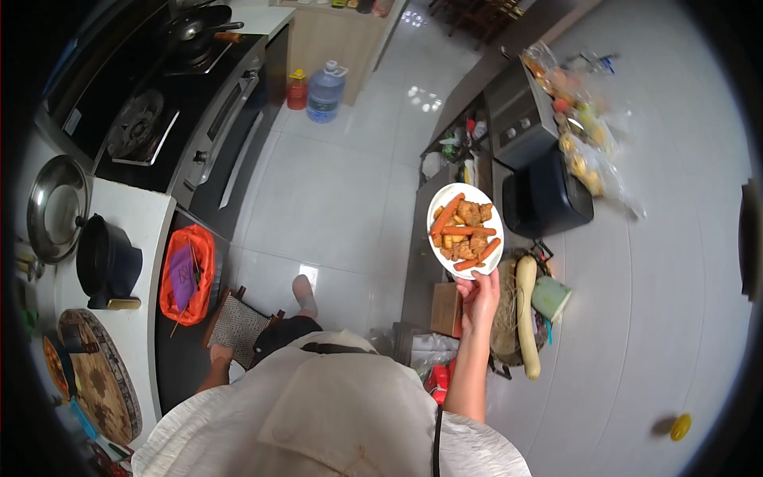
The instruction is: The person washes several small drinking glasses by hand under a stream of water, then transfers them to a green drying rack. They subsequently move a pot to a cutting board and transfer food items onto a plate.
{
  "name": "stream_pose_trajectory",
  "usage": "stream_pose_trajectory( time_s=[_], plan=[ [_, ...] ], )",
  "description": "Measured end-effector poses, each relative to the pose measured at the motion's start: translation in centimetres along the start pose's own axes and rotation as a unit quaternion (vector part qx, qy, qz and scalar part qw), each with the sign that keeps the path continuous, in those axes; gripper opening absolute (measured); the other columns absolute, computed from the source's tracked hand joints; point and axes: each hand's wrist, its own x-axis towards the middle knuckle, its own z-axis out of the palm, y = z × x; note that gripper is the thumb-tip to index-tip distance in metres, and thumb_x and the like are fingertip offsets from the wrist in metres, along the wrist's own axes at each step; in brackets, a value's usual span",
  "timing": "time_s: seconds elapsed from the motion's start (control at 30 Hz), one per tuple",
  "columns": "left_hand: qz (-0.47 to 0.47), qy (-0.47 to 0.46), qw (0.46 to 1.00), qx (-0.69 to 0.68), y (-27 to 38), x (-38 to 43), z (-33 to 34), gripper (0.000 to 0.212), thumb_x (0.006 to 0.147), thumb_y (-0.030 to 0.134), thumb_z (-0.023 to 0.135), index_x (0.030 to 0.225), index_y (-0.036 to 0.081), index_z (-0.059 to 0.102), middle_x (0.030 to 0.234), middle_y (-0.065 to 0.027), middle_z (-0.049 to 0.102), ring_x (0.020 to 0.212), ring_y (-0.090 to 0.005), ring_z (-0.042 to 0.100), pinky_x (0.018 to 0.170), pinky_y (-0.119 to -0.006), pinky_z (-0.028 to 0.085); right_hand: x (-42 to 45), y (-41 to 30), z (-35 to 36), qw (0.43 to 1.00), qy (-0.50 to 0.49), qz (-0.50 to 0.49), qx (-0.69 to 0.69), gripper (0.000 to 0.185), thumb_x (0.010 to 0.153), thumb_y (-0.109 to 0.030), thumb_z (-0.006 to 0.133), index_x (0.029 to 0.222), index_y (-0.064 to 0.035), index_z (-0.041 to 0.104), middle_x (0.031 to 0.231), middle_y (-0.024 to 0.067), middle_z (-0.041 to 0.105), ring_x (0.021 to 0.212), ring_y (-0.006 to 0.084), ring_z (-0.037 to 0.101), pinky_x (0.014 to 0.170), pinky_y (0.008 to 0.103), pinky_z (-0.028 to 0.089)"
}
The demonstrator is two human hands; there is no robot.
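Observation:
My right hand point(478, 297) grips the lower edge of a white oval plate point(434, 245) and holds it out over the right side of the kitchen. On the plate lie several red-brown sausages point(468, 231), browned chunks of food point(470, 211) that look like fried meat, and small yellowish cubes. The thumb and fingers are at the rim; some of them are hidden under the plate. My left hand is out of view. Just right of my hand, a long pale gourd point(527, 316) lies across a basket, beside a cut green melon point(551, 298).
A gas stove point(140, 134) and a white counter point(140, 208) with a black pot point(107, 259) run along the left. A red-lined bin point(210, 274) stands by the counter. Water and oil bottles stand on the tiled floor point(322, 179). A black bin-like container point(545, 197) and bagged produce are at the right.

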Motion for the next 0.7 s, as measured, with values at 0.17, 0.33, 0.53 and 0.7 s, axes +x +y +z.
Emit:
stream_pose_trajectory(
  time_s=[0.17, 0.33, 0.53, 0.7],
  plan=[
    [0.157, 0.052, 0.986, 0.01, 1.9, 10.3, -3.0, 0.021, 0.074, 0.014, 0.049, 0.074, -0.002, 0.062, 0.077, -0.0256, 0.06, 0.077, -0.0389, 0.06, 0.068, -0.044, 0.049, 7.6, -0.6, 5.9, 1.0, -0.01, 0.007, 0.021, 0.046, 0.08, -0.006, 0.05, 0.124, -0.0037, 0.039, 0.093, 0.0114, 0.061, 0.062, 0.0173, 0.062, 0.052, 0.0214, 0.049],
    [0.089, 0.046, 0.968, -0.229, 21.4, 9.6, -14.4, 0.007, 0.067, 0.007, 0.05, 0.066, 0.001, 0.053, 0.062, -0.0206, 0.053, 0.063, -0.0301, 0.058, 0.059, -0.039, 0.045, 15.1, -0.8, 9.4, 0.999, -0.018, 0.015, 0.026, 0.046, 0.079, -0.008, 0.052, 0.124, -0.004, 0.041, 0.095, 0.0093, 0.061, 0.061, 0.0152, 0.061, 0.05, 0.0189, 0.048],
    [0.127, 0.155, 0.935, -0.293, 25.2, 7.4, -14.9, 0.013, 0.064, 0.002, 0.052, 0.059, 0.003, 0.04, 0.051, -0.0122, 0.043, 0.049, -0.0202, 0.041, 0.049, -0.034, 0.037, 27.3, 0.0, 15.9, 0.992, -0.115, 0.044, -0.021, 0.045, 0.08, -0.011, 0.054, 0.124, -0.007, 0.043, 0.093, 0.0068, 0.063, 0.064, 0.0148, 0.062, 0.052, 0.0198, 0.047],
    [-0.144, 0.123, 0.95, -0.248, 18.0, 3.6, 1.3, 0.016, 0.064, 0.012, 0.061, 0.071, -0.002, 0.059, 0.079, -0.0209, 0.061, 0.075, -0.0361, 0.059, 0.066, -0.041, 0.046, 37.1, -1.5, 23.0, 0.973, -0.222, 0.012, -0.054, 0.045, 0.081, -0.006, 0.05, 0.125, -0.0042, 0.037, 0.097, 0.0121, 0.06, 0.063, 0.0182, 0.063, 0.051, 0.0204, 0.048]
  ],
)
